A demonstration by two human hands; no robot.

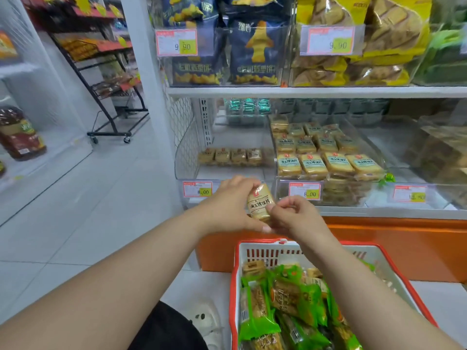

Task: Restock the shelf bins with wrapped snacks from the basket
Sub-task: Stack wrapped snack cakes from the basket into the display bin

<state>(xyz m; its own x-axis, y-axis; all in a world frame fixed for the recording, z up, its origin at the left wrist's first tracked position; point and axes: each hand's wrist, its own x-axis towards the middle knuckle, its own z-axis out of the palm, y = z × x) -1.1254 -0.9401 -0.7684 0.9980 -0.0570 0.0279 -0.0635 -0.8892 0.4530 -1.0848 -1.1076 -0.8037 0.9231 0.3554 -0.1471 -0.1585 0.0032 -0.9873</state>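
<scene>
Both hands meet in front of the lower shelf around one yellow wrapped snack (260, 202). My left hand (228, 207) grips it from the left and underneath. My right hand (293, 214) pinches its right edge. The white basket with a red rim (233, 286) stands on the floor below, holding several green-wrapped snacks (257, 314) and a few yellow ones. Behind the hands, the left clear bin (192, 173) holds one row of the same yellow snacks (231, 156). The bin to its right (280, 188) is packed with several rows of them.
An upper shelf (316, 92) carries blue and yellow snack bags in clear bins with price tags. An orange base panel (391, 246) runs under the lower shelf. A black wheeled rack (111, 117) stands far left across the tiled floor. My white shoe (204, 322) is beside the basket.
</scene>
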